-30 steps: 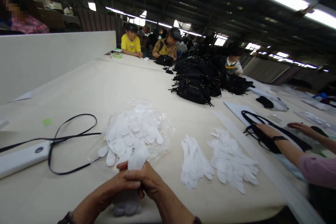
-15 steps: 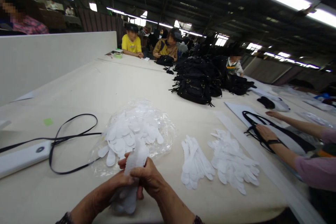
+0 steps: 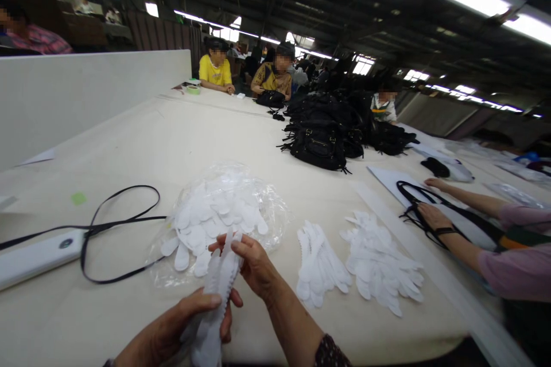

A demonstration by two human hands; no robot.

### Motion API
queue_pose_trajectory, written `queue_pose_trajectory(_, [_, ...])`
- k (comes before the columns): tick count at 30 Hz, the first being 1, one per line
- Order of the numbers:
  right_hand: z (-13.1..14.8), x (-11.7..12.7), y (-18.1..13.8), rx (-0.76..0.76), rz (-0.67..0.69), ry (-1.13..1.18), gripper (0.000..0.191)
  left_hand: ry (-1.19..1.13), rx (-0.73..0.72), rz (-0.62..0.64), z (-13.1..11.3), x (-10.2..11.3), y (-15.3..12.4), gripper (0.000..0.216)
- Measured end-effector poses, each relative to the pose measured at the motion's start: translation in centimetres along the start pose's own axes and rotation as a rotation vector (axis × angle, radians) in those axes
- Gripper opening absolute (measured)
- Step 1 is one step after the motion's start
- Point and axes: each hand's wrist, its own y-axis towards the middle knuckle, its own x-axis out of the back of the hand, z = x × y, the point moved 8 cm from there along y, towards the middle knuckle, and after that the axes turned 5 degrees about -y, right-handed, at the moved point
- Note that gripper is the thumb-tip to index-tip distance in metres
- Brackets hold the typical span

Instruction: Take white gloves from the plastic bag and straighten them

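Both hands grip one stack of white cutouts (image 3: 217,304) just above the table (image 3: 129,143): left hand (image 3: 185,324) wrapped round its lower end, right hand (image 3: 253,264) pinching the top. Just behind lies a clear bag of white pieces (image 3: 224,212); two fanned piles (image 3: 318,264) to the right.

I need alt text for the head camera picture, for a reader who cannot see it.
Two hands, left hand and right hand, hold a stack of white cut pieces over a cream table. Behind lie a plastic bag of white pieces and two white piles.
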Motion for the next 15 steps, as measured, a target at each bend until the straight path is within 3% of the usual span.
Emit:
queue_pose_trajectory(4, [2.3,0.7,0.5,0.067,-0.048,-0.226,0.024,0.037,0.011,-0.004,0.2,0.5,0.5,0.036])
queue_pose_trajectory(10, [3.9,1.0,0.5,0.148,-0.163,-0.293,0.024,0.205,-0.013,-0.027,-0.1,1.1,1.1,0.039])
queue_pose_trajectory(15, [3.9,1.4,0.5,0.164,-0.249,-0.279,0.024,0.367,-0.015,-0.151,-0.8,2.4,2.1,0.049])
